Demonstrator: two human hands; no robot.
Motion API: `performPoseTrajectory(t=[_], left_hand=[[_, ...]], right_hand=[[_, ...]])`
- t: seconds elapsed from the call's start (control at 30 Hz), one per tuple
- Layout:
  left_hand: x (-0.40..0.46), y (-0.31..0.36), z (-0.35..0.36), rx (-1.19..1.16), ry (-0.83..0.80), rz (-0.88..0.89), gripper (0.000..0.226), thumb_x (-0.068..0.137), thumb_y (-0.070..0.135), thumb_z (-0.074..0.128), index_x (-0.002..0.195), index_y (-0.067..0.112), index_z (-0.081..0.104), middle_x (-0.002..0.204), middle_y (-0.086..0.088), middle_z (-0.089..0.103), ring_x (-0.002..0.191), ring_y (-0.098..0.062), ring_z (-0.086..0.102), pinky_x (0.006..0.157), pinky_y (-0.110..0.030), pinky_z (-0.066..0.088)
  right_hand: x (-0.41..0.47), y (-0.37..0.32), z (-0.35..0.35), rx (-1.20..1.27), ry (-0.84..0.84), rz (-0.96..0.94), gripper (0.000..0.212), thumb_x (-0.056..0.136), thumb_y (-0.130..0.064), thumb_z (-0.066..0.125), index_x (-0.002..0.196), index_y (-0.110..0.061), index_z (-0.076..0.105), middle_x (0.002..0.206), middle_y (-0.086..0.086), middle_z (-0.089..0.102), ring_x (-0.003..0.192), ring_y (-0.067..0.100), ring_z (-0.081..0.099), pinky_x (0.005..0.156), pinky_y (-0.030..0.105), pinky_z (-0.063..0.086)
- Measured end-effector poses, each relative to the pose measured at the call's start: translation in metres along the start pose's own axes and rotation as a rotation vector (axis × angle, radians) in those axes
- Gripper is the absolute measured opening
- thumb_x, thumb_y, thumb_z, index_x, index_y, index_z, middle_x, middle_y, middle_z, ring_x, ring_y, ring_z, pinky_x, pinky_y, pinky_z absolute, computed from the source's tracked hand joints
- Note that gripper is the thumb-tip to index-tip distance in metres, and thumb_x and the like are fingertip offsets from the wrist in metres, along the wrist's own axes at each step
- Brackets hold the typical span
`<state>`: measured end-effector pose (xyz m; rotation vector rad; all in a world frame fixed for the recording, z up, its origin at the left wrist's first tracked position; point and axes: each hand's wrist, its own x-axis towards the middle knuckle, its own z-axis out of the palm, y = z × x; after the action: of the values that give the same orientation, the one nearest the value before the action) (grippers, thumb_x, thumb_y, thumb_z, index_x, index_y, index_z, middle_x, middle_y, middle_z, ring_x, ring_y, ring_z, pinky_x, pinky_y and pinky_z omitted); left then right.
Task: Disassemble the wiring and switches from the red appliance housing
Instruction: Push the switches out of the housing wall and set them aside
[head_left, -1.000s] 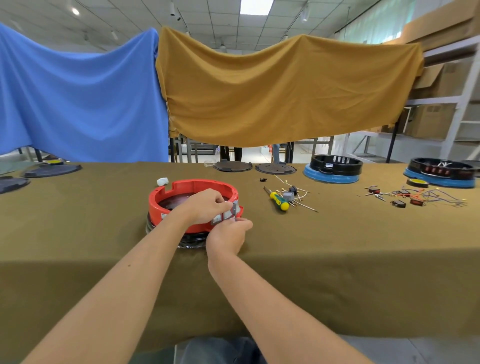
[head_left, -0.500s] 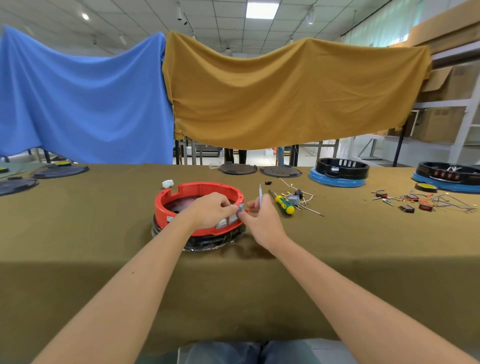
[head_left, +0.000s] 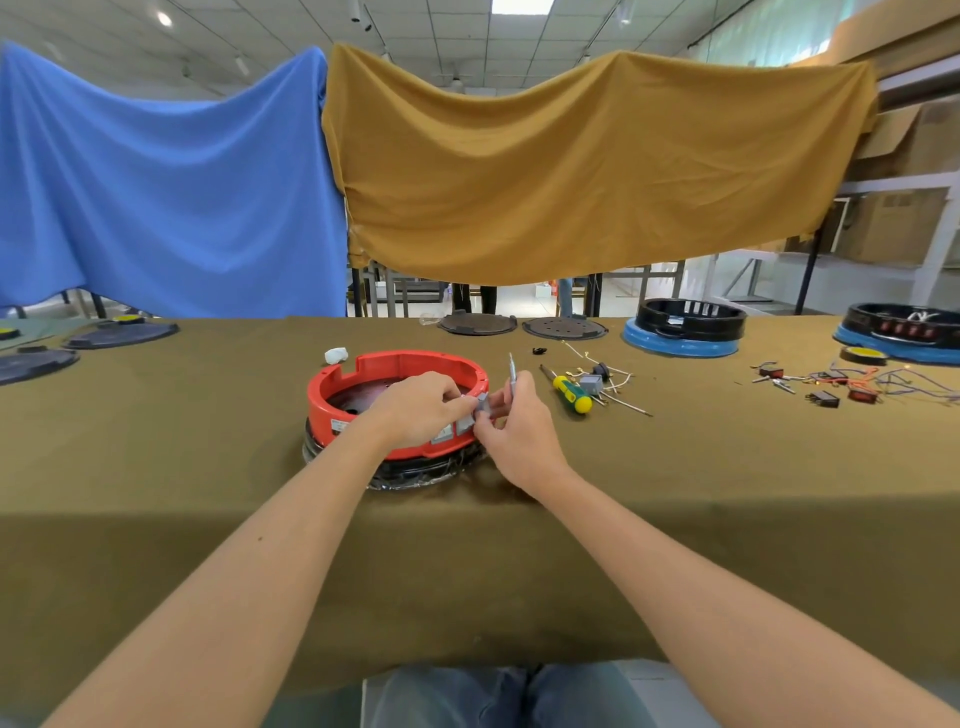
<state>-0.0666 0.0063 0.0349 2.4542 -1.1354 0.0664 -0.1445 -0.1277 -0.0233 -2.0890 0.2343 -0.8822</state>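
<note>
Two hands meet at the four o'clock edge of the red housing (head_left: 363, 395), which sits near the middle of the olive-covered table (head_left: 727, 493) on a black base. The left hand (head_left: 421, 402) reaches over the rim, fingers curled and pinching a small grey switch (head_left: 482, 402) at the wall. The right hand (head_left: 514, 426) pinches a thin metal tool (head_left: 511, 371), blade pointing up, and touches the same switch. At the housing's three o'clock lie a yellow-and-green screwdriver (head_left: 571, 392) and a loose grey part with wires (head_left: 597, 382); farther the same way, more switches and coloured wires (head_left: 857, 382). Some parts are evidently already out. Pale panels on the near wall suggest more switches are still seated, so I judge the job partly done, with this switch being worked free.
</note>
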Motion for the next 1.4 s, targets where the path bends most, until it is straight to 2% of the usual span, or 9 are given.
performPoseTrajectory(t=[0.13, 0.27, 0.37, 0.5, 0.6, 0.77, 0.97, 1.13, 1.4], left_hand=[[-0.001, 0.002, -0.001, -0.008, -0.007, 0.004, 0.042, 0.1, 0.048, 0.047, 0.099, 0.013, 0.07, 0.101, -0.013, 0.072, 0.094, -0.03, 0.067, 0.079, -0.046, 0.054], [0.001, 0.002, -0.001, -0.027, -0.028, 0.021, 0.039, 0.101, 0.044, 0.047, 0.098, 0.014, 0.072, 0.099, -0.014, 0.071, 0.083, -0.028, 0.064, 0.072, -0.042, 0.051], [0.003, 0.001, -0.001, -0.004, -0.031, 0.022, 0.041, 0.102, 0.041, 0.046, 0.099, 0.009, 0.071, 0.098, -0.016, 0.07, 0.073, -0.018, 0.055, 0.063, -0.031, 0.041], [0.003, -0.002, 0.0, -0.02, -0.03, 0.025, 0.046, 0.101, 0.043, 0.046, 0.102, 0.004, 0.07, 0.101, -0.02, 0.069, 0.073, -0.019, 0.053, 0.066, -0.033, 0.04], [0.001, -0.002, 0.002, 0.045, 0.009, 0.045, 0.044, 0.101, 0.046, 0.042, 0.099, 0.012, 0.07, 0.091, -0.007, 0.07, 0.076, -0.018, 0.062, 0.069, -0.035, 0.046], [-0.009, -0.005, 0.015, 0.299, 0.17, 0.16, 0.032, 0.1, 0.043, 0.041, 0.087, 0.018, 0.056, 0.078, 0.007, 0.055, 0.074, -0.016, 0.054, 0.059, -0.03, 0.034], [-0.006, -0.019, 0.017, 0.327, 0.216, 0.256, 0.033, 0.102, 0.043, 0.037, 0.106, 0.02, 0.06, 0.093, 0.006, 0.047, 0.082, -0.012, 0.047, 0.068, -0.03, 0.037], [-0.005, -0.027, 0.018, 0.336, 0.258, 0.332, 0.038, 0.101, 0.044, 0.038, 0.125, 0.022, 0.059, 0.101, 0.006, 0.05, 0.088, -0.01, 0.05, 0.07, -0.027, 0.038], [-0.02, -0.014, 0.037, 0.614, 0.528, 0.16, 0.045, 0.094, 0.046, 0.035, 0.102, 0.016, 0.067, 0.091, 0.0, 0.062, 0.083, -0.022, 0.055, 0.074, -0.038, 0.038]], right_hand=[[0.004, 0.005, -0.002, 0.022, -0.051, -0.023, 0.027, 0.091, -0.014, 0.066, 0.092, -0.016, 0.039, 0.092, 0.009, 0.059, 0.086, 0.025, 0.061, 0.071, 0.04, 0.055], [0.005, 0.01, -0.004, 0.013, -0.095, -0.098, 0.031, 0.093, -0.013, 0.062, 0.084, -0.022, 0.035, 0.077, -0.004, 0.047, 0.063, 0.0, 0.049, 0.052, 0.018, 0.043], [0.003, 0.011, -0.005, 0.03, -0.081, -0.143, 0.033, 0.097, -0.014, 0.06, 0.083, -0.027, 0.034, 0.077, -0.008, 0.042, 0.064, -0.009, 0.047, 0.054, 0.01, 0.042], [0.006, 0.015, -0.009, 0.116, -0.016, -0.011, 0.028, 0.093, -0.016, 0.063, 0.085, -0.019, 0.036, 0.075, -0.003, 0.04, 0.058, -0.001, 0.039, 0.054, 0.016, 0.041], [0.01, 0.017, -0.014, 0.315, 0.039, 0.188, 0.025, 0.09, -0.011, 0.062, 0.09, -0.015, 0.037, 0.084, 0.006, 0.048, 0.074, 0.013, 0.054, 0.068, 0.034, 0.053], [0.013, 0.023, -0.023, 0.523, 0.108, 0.404, 0.032, 0.088, -0.003, 0.061, 0.089, -0.017, 0.032, 0.086, 0.005, 0.055, 0.075, 0.016, 0.062, 0.068, 0.027, 0.052], [0.017, 0.04, -0.057, 0.226, 0.317, 0.325, 0.029, 0.088, -0.021, 0.07, 0.089, -0.018, 0.041, 0.089, 0.001, 0.06, 0.072, 0.012, 0.054, 0.06, 0.027, 0.04], [0.029, 0.061, -0.085, 0.186, 0.413, 0.511, 0.033, 0.089, -0.019, 0.074, 0.098, -0.016, 0.042, 0.092, -0.003, 0.054, 0.076, 0.009, 0.052, 0.057, 0.026, 0.036], [0.027, 0.07, -0.089, 0.246, 0.449, 0.556, 0.027, 0.089, 0.008, 0.047, 0.098, -0.017, 0.041, 0.115, -0.007, 0.055, 0.079, 0.015, 0.051, 0.052, 0.029, 0.039]])
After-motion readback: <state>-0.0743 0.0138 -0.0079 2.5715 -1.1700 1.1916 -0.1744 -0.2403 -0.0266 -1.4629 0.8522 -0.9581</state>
